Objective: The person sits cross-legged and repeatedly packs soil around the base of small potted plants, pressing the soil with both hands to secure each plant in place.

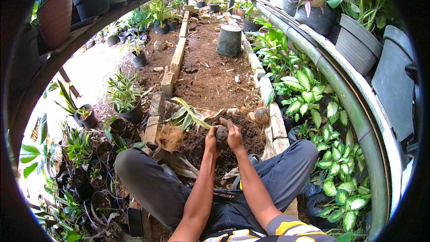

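My left hand [211, 140] and my right hand [234, 137] are cupped around a dark, round soil ball [221, 135], one on each side of it. Both hands are just above a heap of loose dark soil [201, 152] spread on a pale sack [182, 166] between my legs. To the left of the soil sits a tuft of brown coconut fibre [169, 137]. Behind it lies an uprooted plant with long yellow-green leaves [190, 113], close to my left hand. A brownish round ball [261, 115] rests at the right edge of the soil.
Wooden blocks [178, 58] edge the earth path ahead, where an upturned black pot [229, 41] stands. Potted plants [127, 96] crowd the left. Variegated leafy plants [309, 87] line the right beneath a curved green bamboo pole [345, 83]. A raised shelf [49, 69] holds pots.
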The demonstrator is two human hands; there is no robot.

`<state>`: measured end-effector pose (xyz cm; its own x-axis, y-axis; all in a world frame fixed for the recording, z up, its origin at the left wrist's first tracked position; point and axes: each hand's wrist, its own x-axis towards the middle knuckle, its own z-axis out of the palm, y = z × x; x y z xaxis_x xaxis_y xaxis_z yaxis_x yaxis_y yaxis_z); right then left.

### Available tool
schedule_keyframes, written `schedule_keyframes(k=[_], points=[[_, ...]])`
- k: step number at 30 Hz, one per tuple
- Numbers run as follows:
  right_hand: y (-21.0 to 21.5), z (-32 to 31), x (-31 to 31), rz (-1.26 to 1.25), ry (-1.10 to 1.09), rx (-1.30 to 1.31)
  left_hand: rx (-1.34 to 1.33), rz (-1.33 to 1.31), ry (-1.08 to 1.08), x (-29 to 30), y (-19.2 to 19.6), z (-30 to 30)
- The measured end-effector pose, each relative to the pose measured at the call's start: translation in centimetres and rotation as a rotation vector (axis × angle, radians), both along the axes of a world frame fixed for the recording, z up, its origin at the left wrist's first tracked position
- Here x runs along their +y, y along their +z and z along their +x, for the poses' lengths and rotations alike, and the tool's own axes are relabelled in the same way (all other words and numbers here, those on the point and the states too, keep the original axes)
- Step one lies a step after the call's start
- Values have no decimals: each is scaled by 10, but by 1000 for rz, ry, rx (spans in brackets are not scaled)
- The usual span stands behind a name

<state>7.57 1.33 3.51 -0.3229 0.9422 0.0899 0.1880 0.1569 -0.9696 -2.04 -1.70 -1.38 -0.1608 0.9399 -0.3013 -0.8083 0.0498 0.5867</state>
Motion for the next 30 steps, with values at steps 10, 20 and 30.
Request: schedule_keyframes(k=[10,20,30], points=[[22,26,14,-243,91,201,-148,28,-92,-1,13,2],[-20,34,21,-395,127,334,520,-95,68,14,18,16],[-26,47,16,-805,94,1127,1613,542,364,6,56,37]])
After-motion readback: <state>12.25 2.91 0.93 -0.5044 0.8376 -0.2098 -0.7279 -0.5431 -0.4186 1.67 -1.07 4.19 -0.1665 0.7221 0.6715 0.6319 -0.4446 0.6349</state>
